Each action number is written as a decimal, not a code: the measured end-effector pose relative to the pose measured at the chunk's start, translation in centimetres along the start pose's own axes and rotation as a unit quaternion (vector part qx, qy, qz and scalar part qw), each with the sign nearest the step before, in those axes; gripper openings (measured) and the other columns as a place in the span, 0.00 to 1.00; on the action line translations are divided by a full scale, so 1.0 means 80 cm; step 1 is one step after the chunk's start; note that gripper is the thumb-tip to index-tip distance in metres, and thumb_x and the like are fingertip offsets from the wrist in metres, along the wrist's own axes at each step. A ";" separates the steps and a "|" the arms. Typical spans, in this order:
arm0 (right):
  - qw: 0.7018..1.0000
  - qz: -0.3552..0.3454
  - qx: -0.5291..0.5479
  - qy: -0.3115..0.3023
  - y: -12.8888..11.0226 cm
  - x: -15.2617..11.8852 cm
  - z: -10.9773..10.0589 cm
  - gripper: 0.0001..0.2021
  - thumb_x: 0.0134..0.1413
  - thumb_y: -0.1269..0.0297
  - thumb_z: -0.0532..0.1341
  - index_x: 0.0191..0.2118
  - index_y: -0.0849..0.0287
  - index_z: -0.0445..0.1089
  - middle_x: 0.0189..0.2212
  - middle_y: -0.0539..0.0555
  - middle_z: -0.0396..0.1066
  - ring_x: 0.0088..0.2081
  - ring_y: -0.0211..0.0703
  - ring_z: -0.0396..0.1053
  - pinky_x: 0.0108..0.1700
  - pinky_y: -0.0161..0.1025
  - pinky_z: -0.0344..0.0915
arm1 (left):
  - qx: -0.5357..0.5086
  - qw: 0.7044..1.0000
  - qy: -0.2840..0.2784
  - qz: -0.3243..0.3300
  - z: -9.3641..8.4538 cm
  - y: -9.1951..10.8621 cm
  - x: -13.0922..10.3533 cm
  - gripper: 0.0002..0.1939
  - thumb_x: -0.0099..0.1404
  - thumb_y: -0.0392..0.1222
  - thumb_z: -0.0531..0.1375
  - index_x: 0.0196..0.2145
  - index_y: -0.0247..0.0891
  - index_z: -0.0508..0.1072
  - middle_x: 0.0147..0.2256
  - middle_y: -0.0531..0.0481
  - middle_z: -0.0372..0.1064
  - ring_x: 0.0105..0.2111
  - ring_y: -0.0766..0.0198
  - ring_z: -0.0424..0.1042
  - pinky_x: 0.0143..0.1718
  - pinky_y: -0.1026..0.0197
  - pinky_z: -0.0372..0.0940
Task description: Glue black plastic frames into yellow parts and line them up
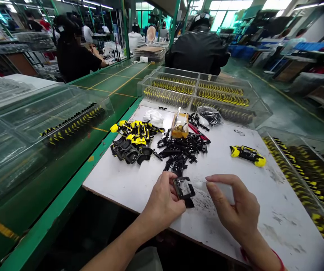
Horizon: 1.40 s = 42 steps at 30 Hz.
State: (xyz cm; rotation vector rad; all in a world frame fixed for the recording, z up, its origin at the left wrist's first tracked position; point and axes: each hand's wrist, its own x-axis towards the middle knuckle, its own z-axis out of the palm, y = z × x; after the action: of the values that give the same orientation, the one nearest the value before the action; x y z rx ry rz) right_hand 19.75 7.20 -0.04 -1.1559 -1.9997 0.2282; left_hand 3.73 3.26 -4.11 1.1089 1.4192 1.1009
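My left hand point(164, 199) is closed around a black plastic part point(183, 188), holding it just above the near part of the white board. The part has a flat, lighter face turned up and a notched right side. To its right, my right hand point(235, 207) hovers with thumb and forefinger tips pinched together. Whatever is between those tips, if anything, is too small to make out. Beyond both hands lies a heap of small black plastic pieces point(183, 150). Left of it sits a pile of yellow and black housings point(136, 139).
A small orange box point(180, 130) stands behind the heap, beside red-handled tweezers or pliers point(198, 132). A yellow and black piece point(248, 155) lies to the right. Clear trays point(197, 88) of yellow-black parts surround the board. A green conveyor point(74, 165) runs left; people sit ahead.
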 end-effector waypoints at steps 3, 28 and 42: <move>1.000 0.026 0.000 -0.005 -0.005 0.000 0.002 0.08 0.59 0.58 0.56 0.35 0.57 0.67 0.25 0.51 0.72 0.12 0.31 0.54 0.17 0.34 0.54 | -0.006 1.000 -0.004 0.000 -0.001 0.000 0.000 0.27 0.47 0.31 0.63 0.45 0.40 0.61 0.29 0.56 0.65 0.22 0.71 0.66 0.22 0.70 0.62; 0.998 0.067 -0.012 -0.001 -0.013 -0.002 0.003 0.10 0.59 0.56 0.56 0.34 0.57 0.68 0.25 0.51 0.72 0.11 0.30 0.52 0.16 0.34 0.52 | -0.026 0.999 -0.024 -0.007 -0.004 0.005 0.001 0.27 0.47 0.32 0.63 0.45 0.39 0.60 0.29 0.56 0.64 0.20 0.73 0.64 0.19 0.71 0.61; 0.997 0.059 -0.034 -0.026 -0.010 -0.001 0.003 0.09 0.59 0.58 0.56 0.35 0.57 0.68 0.24 0.51 0.72 0.11 0.29 0.49 0.14 0.34 0.48 | -0.016 0.999 -0.028 -0.006 -0.006 0.005 0.001 0.27 0.47 0.30 0.62 0.45 0.39 0.60 0.28 0.57 0.64 0.19 0.73 0.64 0.20 0.70 0.61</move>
State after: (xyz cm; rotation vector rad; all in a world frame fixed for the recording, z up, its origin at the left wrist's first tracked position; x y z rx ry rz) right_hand 19.11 6.73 0.13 -1.3262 -1.9987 0.2547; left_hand 3.32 3.35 -3.72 1.0993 1.3585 1.0725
